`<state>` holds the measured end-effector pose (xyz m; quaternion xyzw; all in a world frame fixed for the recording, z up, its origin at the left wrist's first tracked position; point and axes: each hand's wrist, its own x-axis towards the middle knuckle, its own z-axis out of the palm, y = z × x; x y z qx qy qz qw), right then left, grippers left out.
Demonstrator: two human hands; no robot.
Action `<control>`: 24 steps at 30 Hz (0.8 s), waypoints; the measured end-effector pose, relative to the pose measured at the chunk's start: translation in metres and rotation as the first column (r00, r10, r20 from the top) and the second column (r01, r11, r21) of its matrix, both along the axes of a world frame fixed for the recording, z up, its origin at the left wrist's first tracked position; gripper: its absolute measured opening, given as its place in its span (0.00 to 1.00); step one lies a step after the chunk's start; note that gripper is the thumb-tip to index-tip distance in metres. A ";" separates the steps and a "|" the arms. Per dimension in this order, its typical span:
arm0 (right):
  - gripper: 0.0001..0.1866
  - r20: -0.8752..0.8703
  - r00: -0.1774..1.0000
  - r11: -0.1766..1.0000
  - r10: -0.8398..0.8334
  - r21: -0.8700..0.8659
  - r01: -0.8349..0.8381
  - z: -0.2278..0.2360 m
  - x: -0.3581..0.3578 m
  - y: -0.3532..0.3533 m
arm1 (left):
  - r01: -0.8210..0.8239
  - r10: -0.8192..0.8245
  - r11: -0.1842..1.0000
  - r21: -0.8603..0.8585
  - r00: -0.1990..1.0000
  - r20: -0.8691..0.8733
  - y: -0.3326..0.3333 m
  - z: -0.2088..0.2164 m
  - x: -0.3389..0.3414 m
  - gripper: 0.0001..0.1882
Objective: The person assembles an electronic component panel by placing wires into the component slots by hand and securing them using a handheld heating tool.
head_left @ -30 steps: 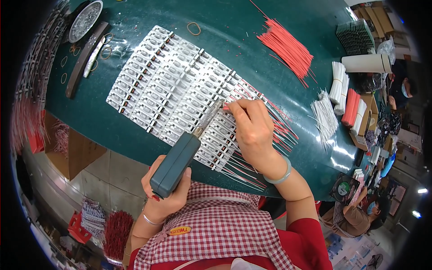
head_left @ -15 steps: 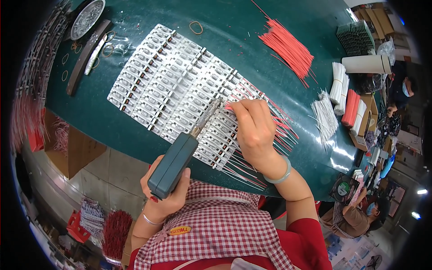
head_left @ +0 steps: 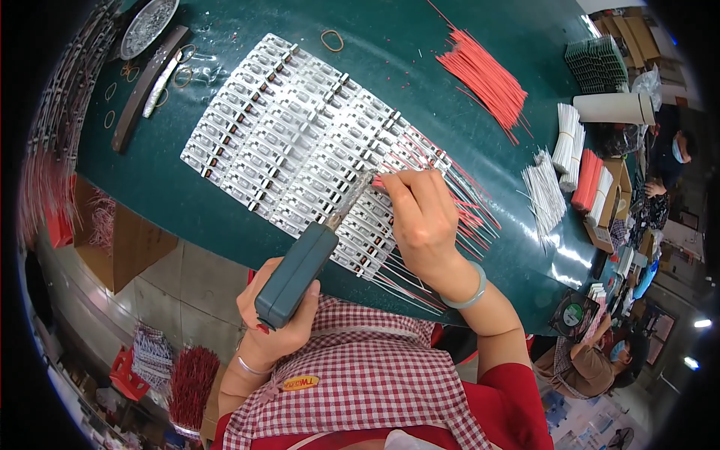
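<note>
My left hand (head_left: 281, 341) is wrapped around a dark green soldering gun (head_left: 296, 274), its metal tip reaching forward and right onto a sheet of silvery-white LED-like modules (head_left: 281, 127) laid in rows. Close by the tip, my right hand (head_left: 426, 221) is closed in a pinch on the end of a red wire (head_left: 377, 182) over the sheet's right-hand row. Red and white wires (head_left: 472, 214) stick out from that row, passing partly beneath my right hand. The exact contact between tip, wire and module is too small to make out.
A pile of loose red wires (head_left: 484, 82) lies at the far right, with white wires (head_left: 544, 195) and tied bundles nearer. At far left are a dark curved bar (head_left: 146, 94), rubber bands and a metal dish (head_left: 150, 28). Another person (head_left: 600, 360) sits at right.
My right fingertips, with the red wire, have shifted slightly left and nearer along the module row. The soldering gun stays almost in place over the sheet; the whole view has shifted a little.
</note>
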<state>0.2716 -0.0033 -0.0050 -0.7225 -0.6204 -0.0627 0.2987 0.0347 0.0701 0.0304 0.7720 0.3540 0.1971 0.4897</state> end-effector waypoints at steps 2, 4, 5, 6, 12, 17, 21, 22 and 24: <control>0.19 0.001 1.000 1.000 0.006 -0.016 -0.006 0.001 0.000 0.001 | 0.016 -0.016 0.999 0.030 1.000 -0.008 0.001 0.001 0.001 0.10; 0.19 0.007 1.000 1.000 -0.014 -0.009 0.014 0.001 -0.002 0.002 | 0.034 -0.034 0.998 0.059 0.999 -0.015 0.001 0.000 0.001 0.09; 0.19 0.012 0.999 0.999 -0.033 -0.001 0.033 0.000 -0.002 0.002 | 0.038 -0.037 0.996 0.077 0.999 -0.011 0.001 0.000 0.001 0.09; 0.19 0.012 0.999 0.999 -0.033 0.000 0.033 0.001 -0.002 0.002 | 0.040 -0.040 0.995 0.095 0.999 -0.007 0.000 -0.001 0.000 0.08; 0.18 0.015 0.999 1.000 -0.030 -0.003 0.030 0.001 -0.002 0.002 | -0.030 0.029 0.997 0.068 0.999 0.014 -0.008 -0.013 -0.012 0.10; 0.19 0.053 0.999 0.999 -0.006 -0.033 0.007 0.001 -0.001 0.000 | -0.045 0.045 0.999 0.015 0.999 -0.003 -0.008 -0.010 -0.015 0.12; 0.18 0.035 0.999 1.000 0.000 -0.017 0.001 0.003 -0.004 -0.001 | -0.062 0.062 0.998 -0.011 0.998 -0.004 -0.009 -0.005 -0.015 0.13; 0.18 0.024 1.000 1.000 0.000 -0.004 0.000 0.005 -0.006 -0.003 | -0.063 0.063 0.998 -0.012 0.998 -0.004 -0.009 -0.005 -0.016 0.13; 0.18 0.013 1.000 1.000 0.001 0.007 -0.001 0.006 -0.009 -0.005 | -0.044 0.044 0.998 0.049 0.999 0.000 -0.008 -0.007 -0.017 0.13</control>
